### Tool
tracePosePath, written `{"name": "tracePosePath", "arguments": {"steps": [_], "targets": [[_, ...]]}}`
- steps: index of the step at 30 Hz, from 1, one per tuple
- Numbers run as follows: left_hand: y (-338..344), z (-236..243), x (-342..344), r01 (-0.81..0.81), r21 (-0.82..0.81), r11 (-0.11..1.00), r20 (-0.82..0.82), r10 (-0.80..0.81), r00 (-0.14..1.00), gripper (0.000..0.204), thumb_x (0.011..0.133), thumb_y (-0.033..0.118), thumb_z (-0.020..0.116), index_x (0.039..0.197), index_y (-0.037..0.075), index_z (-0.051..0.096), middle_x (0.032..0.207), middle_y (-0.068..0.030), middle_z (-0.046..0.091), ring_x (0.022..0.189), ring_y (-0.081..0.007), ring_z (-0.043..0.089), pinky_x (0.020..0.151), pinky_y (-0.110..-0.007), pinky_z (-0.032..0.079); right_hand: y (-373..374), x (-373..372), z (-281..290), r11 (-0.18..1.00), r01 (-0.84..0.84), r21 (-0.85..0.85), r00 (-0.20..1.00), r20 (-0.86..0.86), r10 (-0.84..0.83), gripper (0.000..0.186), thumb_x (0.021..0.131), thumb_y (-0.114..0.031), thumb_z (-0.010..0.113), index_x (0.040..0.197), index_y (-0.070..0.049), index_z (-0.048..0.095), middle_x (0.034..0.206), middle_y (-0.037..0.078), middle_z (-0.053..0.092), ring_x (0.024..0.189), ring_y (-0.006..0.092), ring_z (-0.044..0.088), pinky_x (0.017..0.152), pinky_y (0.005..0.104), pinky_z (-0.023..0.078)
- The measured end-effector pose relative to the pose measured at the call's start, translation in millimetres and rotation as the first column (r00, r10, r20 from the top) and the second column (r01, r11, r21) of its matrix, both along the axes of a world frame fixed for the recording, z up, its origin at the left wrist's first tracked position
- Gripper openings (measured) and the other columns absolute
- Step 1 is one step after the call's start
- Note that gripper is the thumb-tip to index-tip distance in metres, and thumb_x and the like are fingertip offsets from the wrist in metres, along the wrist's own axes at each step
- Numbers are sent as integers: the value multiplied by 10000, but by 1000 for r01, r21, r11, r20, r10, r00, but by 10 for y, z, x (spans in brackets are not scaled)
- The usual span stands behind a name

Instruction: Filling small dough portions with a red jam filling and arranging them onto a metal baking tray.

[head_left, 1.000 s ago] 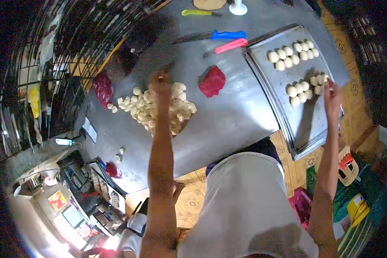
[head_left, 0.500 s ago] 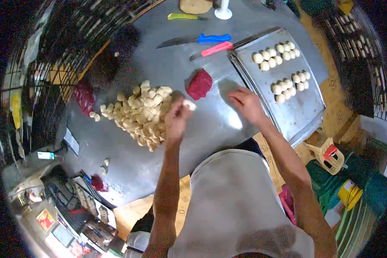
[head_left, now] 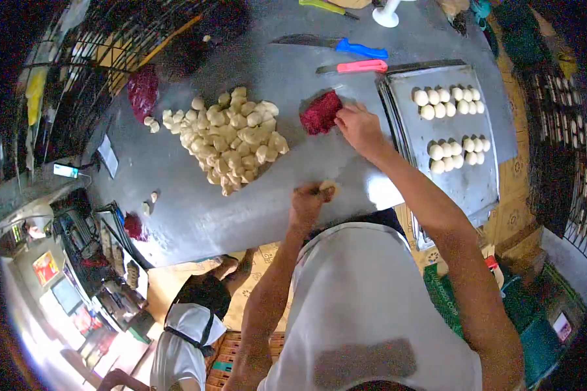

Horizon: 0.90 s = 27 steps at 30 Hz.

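Close to the table's front edge, my left hand [head_left: 305, 207] is closed round a small flattened piece of dough [head_left: 328, 189]. My right hand [head_left: 361, 129] reaches to a lump of dark red paste [head_left: 319, 113], its fingers pinched at the lump's right edge. Whether a bit has come loose between those fingertips is hidden. Left of the paste lies a big heap of pale dough pieces [head_left: 231, 137]. On the right, rows of smooth dough balls [head_left: 440, 102] sit in groups on a metal baking tray [head_left: 430, 186].
Beyond the paste lie a pink-handled knife [head_left: 362, 66], a blue-handled knife [head_left: 362, 49] and a yellow-green-handled knife [head_left: 323, 6]. A bag of red paste [head_left: 143, 94] rests at the far left. Another person [head_left: 186, 339] is at the lower left, beside the table.
My left hand has drawn back toward me with its dough piece, away from the heap. My right hand has moved from open table onto the red paste. The view has shifted.
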<state>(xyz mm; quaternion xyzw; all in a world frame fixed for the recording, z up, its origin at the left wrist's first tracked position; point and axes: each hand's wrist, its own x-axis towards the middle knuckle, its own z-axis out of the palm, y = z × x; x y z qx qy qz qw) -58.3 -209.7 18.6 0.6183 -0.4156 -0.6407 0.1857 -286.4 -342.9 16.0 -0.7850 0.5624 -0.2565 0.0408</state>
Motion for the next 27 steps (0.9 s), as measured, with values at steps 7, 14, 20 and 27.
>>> {"name": "tracePosePath", "arguments": {"steps": [7,14,20,27], "targets": [[-465,190,-195,-94,24,995,-350,96,932,420,945,281,692,1229,-24,635,1119,-125,710,983,-171,675,882,-336,539,603,-46,372,367,-312,876,702,473,-532,330,954,-309,668,1142,-41,706,776,-57,593,613,55,478,535,265,415],[-492,-23,-313,-224,248,943,-500,322,804,344,981,186,651,1232,-47,622,1120,-101,675,956,-180,664,891,-305,560,1461,424,530,895,18,446,857,455,-244,443,873,-39,562,1308,-93,629,1009,208,647,936,369,645,845,421,524],[-465,123,-212,205,238,949,-599,-23,800,278,965,120,643,1180,-56,660,1090,-112,691,971,-181,674,904,-320,582,1519,291,378,658,-80,749,441,619,-650,255,890,-133,663,1119,-27,704,993,214,712,887,300,702,785,344,534],[-306,88,-246,248,-4,969,-378,-231,897,272,970,144,671,1196,-7,675,1041,-41,706,918,-121,661,858,-270,543,1614,255,543,738,-68,671,507,661,-554,196,864,-103,725,1038,-14,713,868,81,723,793,135,647,737,326,523]]}}
